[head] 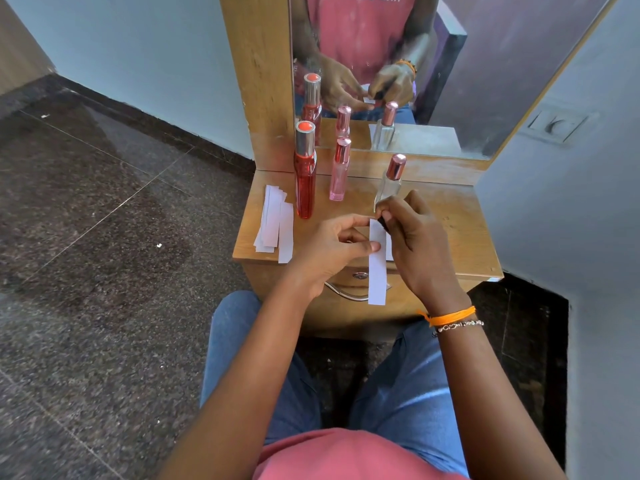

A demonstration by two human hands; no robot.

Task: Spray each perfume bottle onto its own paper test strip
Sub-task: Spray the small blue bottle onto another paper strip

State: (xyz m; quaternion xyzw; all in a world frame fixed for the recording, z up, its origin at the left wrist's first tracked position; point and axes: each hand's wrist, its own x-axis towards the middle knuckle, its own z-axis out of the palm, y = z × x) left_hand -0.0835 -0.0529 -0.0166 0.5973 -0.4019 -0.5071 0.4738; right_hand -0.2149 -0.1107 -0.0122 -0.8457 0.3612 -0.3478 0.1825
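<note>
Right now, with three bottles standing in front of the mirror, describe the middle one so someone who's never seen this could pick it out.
Find the wooden dresser top below the mirror. Three capped bottles stand in a row near its back edge. The middle one is the small pale pink bottle with a shiny pink cap: shorter than the tall red bottle to its left, and tinted, unlike the clear bottle to its right.
</note>
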